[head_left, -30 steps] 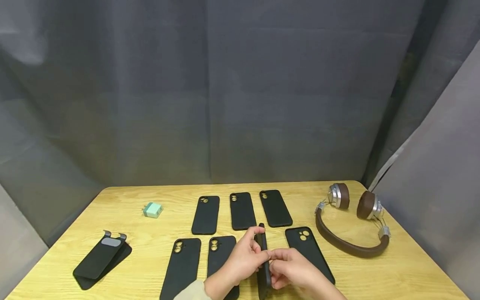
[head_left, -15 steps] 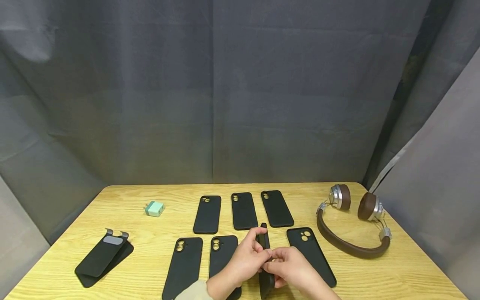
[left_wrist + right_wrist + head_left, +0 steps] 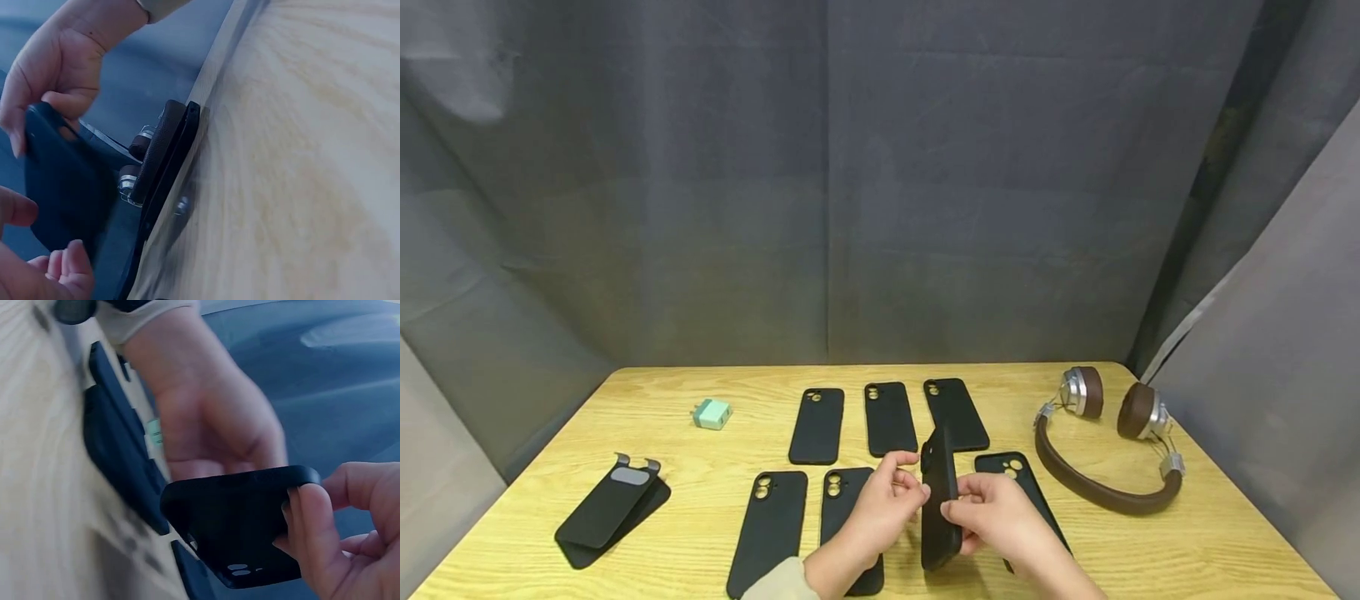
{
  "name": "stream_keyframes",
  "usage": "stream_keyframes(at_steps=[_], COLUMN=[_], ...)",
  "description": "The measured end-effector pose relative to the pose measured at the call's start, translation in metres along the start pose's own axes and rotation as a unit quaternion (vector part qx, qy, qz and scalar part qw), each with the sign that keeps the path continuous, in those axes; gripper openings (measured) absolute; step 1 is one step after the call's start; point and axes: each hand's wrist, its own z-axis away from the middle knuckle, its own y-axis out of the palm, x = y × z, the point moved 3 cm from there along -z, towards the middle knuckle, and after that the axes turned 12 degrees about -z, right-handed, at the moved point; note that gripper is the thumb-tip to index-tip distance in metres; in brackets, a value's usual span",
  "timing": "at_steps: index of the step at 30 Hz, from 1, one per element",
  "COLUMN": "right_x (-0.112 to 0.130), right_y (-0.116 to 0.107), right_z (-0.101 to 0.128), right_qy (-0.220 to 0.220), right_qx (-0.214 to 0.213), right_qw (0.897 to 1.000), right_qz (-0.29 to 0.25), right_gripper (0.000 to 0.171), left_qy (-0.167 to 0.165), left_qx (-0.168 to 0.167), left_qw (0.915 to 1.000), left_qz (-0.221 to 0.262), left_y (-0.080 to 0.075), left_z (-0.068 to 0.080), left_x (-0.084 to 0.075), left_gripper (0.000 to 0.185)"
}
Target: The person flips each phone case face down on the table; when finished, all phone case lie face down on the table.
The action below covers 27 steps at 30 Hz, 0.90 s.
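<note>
A black phone case point(image 3: 938, 521) stands on edge above the front of the table. My right hand point(image 3: 1003, 517) pinches its right side between thumb and fingers, as the right wrist view also shows, with the camera cutouts point(image 3: 238, 569) low in that view. On the other side, my left hand point(image 3: 876, 512) has its thumb and fingers spread, thumb tip right at the case's edge. From the left wrist, the left fingers point(image 3: 76, 262) are parted beside the case. Behind my right hand lies another black case point(image 3: 1037, 500), partly hidden.
Three black phone cases, one of them point(image 3: 817, 425), lie in a back row. Two more point(image 3: 767, 529) lie at front left. Far left, a black case with a grey oval point(image 3: 629, 476) overlaps another. A mint charger point(image 3: 712, 414) sits behind; brown headphones point(image 3: 1105, 493) lie right.
The phone case has turned from edge-on so that its broad side shows, and has risen slightly. My left fingers have come off its top edge; the right hand has shifted right with it.
</note>
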Motion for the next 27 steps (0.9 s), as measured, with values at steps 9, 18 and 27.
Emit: stream_keyframes(at_steps=[9,18,27], right_x=[0.010,-0.004,-0.019], right_y=[-0.009,-0.021,-0.023], right_z=[0.003,0.006,0.002], right_qy=[-0.021,0.023,0.034], right_qx=[0.014,-0.001,-0.018], right_qw=[0.998,0.999,0.999], right_qz=[-0.060,-0.027,0.013], right_gripper=[0.032,0.055,0.054], left_qy=[-0.088,-0.072,-0.045], left_qx=[0.086,0.043,0.013], left_qw=[0.9682,0.9801,0.9973], left_qz=[0.218,0.180,0.057], left_y=[0.005,-0.009,-0.016], left_z=[0.005,0.010,0.016], left_x=[0.009,0.010,0.006], left_gripper=[0.043,0.042,0.048])
